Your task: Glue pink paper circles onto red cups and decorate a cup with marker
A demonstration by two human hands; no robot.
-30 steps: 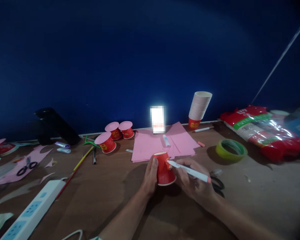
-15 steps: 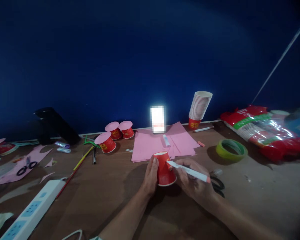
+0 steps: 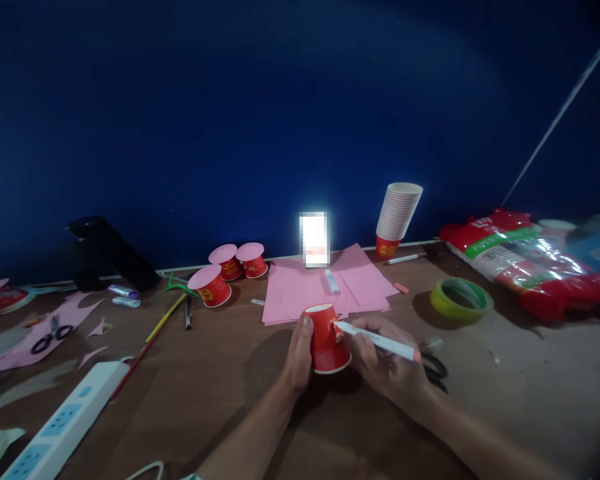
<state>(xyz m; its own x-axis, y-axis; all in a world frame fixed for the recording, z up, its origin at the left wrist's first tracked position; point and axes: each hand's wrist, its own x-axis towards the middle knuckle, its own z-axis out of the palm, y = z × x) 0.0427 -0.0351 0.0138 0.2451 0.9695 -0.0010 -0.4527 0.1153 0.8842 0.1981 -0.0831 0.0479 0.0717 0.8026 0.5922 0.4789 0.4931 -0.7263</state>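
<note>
A red paper cup (image 3: 325, 350) is held upside down, its wide rim lowest, at the front middle of the table. My left hand (image 3: 299, 353) grips it from the left, thumb on the side near the cup's base. In my right hand (image 3: 380, 357) is a white marker pen (image 3: 383, 339) with a reddish end, its tip at the right side of the cup. Some of my right fingers are hidden behind the pen and cup. Just beyond the cup lie sheets of pink paper (image 3: 295, 293) with a glue stick (image 3: 331, 283) on them.
Cups topped with pink discs (image 3: 213, 293) stand left of the paper. A tall cup stack (image 3: 397, 213), green tape roll (image 3: 461, 300) and red plastic bag (image 3: 525, 260) are right. Scissors (image 3: 53, 339) and a power strip (image 3: 63, 423) lie left; black handles (image 3: 434, 370) show behind my right hand.
Little differs: the cup and my left hand sit a touch further left. The whole view has shifted slightly, and the pen tip stays at the cup's side.
</note>
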